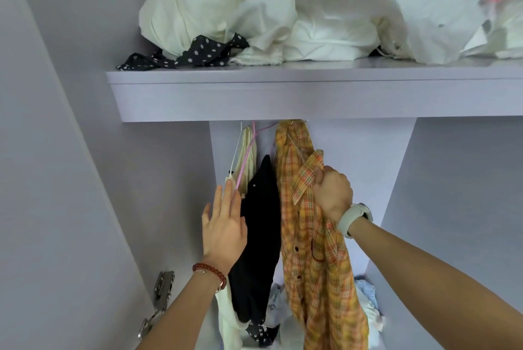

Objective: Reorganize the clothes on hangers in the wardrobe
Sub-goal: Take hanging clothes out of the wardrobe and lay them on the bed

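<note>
Right hand [332, 194] fingers clamped on hanging plaid shirt [308, 236], left hand [223, 225] fingers straight, together, flat against black garment [260, 236]

walls: pale lilac panels [70, 151] | shelf [283, 95]: lilac, overhead | door hinges [161, 293]: metal, lower left

Below the lilac shelf [283, 95], the right hand [332, 194] grips the collar of the orange plaid shirt [314, 264]. The left hand [225, 225], fingers straight, presses on the black garment [260, 236] and cream garment [249, 157] hanging beside that shirt.
</note>
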`<act>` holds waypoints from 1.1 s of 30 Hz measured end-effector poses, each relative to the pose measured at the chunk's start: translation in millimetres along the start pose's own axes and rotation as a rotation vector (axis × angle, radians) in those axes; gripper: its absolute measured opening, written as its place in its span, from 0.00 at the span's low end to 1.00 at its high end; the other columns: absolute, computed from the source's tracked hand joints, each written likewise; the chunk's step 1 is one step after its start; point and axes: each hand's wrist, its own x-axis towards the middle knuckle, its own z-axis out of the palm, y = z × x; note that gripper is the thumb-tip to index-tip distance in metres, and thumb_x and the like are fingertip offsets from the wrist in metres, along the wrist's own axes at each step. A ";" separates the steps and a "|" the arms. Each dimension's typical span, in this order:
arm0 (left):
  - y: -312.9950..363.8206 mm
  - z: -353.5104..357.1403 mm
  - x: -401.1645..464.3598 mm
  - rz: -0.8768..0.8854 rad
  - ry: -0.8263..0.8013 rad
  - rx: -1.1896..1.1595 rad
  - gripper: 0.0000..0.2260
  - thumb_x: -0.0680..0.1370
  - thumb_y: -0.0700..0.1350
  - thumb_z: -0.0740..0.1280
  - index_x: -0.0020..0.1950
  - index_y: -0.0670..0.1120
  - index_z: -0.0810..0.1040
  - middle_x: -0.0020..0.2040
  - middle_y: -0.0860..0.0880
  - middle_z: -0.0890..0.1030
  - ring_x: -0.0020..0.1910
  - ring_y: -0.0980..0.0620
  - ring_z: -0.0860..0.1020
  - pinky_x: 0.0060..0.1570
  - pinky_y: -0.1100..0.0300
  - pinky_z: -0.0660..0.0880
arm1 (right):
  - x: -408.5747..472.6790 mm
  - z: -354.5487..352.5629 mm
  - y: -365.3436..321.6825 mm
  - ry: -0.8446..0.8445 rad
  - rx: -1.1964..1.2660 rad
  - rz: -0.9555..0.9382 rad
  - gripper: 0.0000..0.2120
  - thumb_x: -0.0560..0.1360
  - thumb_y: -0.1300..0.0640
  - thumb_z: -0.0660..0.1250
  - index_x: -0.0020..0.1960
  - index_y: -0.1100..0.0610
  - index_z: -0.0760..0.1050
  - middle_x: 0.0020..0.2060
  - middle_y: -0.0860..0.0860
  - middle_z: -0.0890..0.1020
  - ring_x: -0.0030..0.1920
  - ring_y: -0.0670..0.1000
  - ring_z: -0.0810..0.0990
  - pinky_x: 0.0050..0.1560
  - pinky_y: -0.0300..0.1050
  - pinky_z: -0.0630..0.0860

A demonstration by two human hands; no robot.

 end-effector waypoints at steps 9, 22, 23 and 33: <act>48.3 -11.0 7.0 0.047 0.179 -0.229 0.20 0.75 0.41 0.65 0.66 0.43 0.71 0.69 0.39 0.67 0.71 0.39 0.61 0.66 0.37 0.57 | -49.0 -37.3 55.9 -0.016 0.061 -0.104 0.14 0.79 0.52 0.58 0.45 0.63 0.71 0.29 0.58 0.77 0.34 0.63 0.77 0.33 0.45 0.65; 207.5 71.5 -29.0 0.534 -0.306 -0.439 0.23 0.79 0.51 0.58 0.72 0.45 0.62 0.73 0.44 0.61 0.73 0.42 0.55 0.68 0.39 0.52 | -262.0 -176.8 219.8 0.027 -0.332 -0.018 0.27 0.80 0.43 0.47 0.42 0.62 0.76 0.19 0.48 0.73 0.17 0.48 0.70 0.18 0.39 0.67; 224.9 74.0 -38.5 0.585 -0.315 -0.459 0.21 0.79 0.49 0.60 0.70 0.44 0.66 0.70 0.42 0.67 0.70 0.40 0.62 0.67 0.39 0.57 | -281.4 -191.0 226.3 0.032 -0.346 0.027 0.27 0.80 0.44 0.47 0.43 0.62 0.76 0.19 0.48 0.73 0.17 0.48 0.69 0.18 0.39 0.66; 394.2 35.4 -220.5 0.917 -0.599 -0.832 0.03 0.75 0.38 0.68 0.44 0.39 0.81 0.39 0.42 0.81 0.39 0.42 0.79 0.38 0.56 0.70 | -499.7 -298.6 272.8 0.085 -0.669 0.718 0.11 0.77 0.53 0.59 0.42 0.59 0.74 0.23 0.51 0.77 0.22 0.54 0.75 0.22 0.40 0.64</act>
